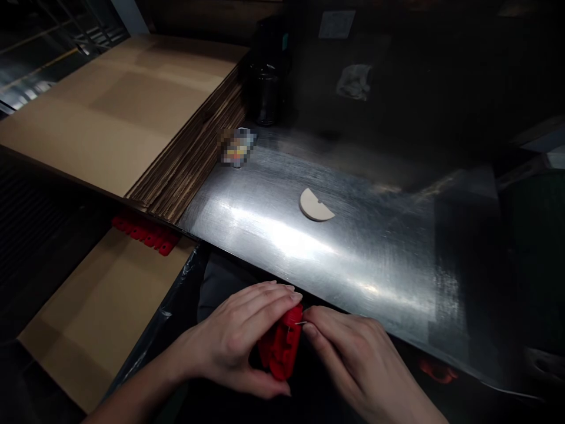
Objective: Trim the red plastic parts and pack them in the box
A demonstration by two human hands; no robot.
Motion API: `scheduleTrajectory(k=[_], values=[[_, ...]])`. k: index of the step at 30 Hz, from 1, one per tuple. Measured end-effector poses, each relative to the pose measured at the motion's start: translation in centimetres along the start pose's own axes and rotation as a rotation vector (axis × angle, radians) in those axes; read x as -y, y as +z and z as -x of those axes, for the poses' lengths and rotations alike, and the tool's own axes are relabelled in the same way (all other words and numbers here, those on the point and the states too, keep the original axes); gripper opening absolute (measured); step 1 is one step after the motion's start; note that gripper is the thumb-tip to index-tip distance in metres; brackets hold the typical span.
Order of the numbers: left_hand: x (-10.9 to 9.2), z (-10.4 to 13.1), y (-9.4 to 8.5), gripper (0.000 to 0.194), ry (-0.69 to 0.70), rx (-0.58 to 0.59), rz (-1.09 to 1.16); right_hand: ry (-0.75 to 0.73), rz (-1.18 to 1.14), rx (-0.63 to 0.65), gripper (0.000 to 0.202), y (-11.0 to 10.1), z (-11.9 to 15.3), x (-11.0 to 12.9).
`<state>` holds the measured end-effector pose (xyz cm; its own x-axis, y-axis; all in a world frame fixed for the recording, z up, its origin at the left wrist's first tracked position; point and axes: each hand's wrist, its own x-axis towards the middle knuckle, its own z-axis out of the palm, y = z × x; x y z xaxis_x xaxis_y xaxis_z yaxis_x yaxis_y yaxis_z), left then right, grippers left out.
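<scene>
A red part point(285, 350) with notches along its side is held upright in front of the table's near edge. Around it wraps my left hand point(241, 338), fingers over the top and thumb at the bottom. My right hand point(357, 353) pinches a thin, pale metallic piece point(301, 323) between thumb and index finger, its tip against the upper part of the red part. On the metal table point(265, 203) beyond lies a pale half-disc point(316, 206) with a small notch in its straight edge.
Stacked cardboard sheets point(119, 100) fill the left. Red parts point(145, 234) lie on a lower cardboard point(110, 306). A dark bottle point(267, 88) and a blurred packet point(238, 147) stand behind. Another red thing point(438, 371) shows below the table's edge at right.
</scene>
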<state>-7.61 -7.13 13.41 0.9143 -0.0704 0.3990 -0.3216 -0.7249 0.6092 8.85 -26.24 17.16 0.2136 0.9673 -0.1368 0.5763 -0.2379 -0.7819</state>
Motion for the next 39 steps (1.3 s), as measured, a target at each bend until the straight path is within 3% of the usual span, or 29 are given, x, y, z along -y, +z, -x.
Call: scheduleTrajectory(k=[9,25,39], values=[[-0.1,-0.3,-0.2,0.117,-0.003,-0.001,-0.005,0.039,-0.028,-0.026,0.036,0.4,0.1,0.2],[-0.1,-0.4,-0.5,0.102,0.017,-0.015,0.029,0.133,-0.124,0.105,0.040,-0.2,-0.2,0.8],[0.3,-0.4,-0.3,0.127,-0.007,0.046,0.102,0.183,-0.230,0.197,0.045,-1.2,-1.0,0.6]])
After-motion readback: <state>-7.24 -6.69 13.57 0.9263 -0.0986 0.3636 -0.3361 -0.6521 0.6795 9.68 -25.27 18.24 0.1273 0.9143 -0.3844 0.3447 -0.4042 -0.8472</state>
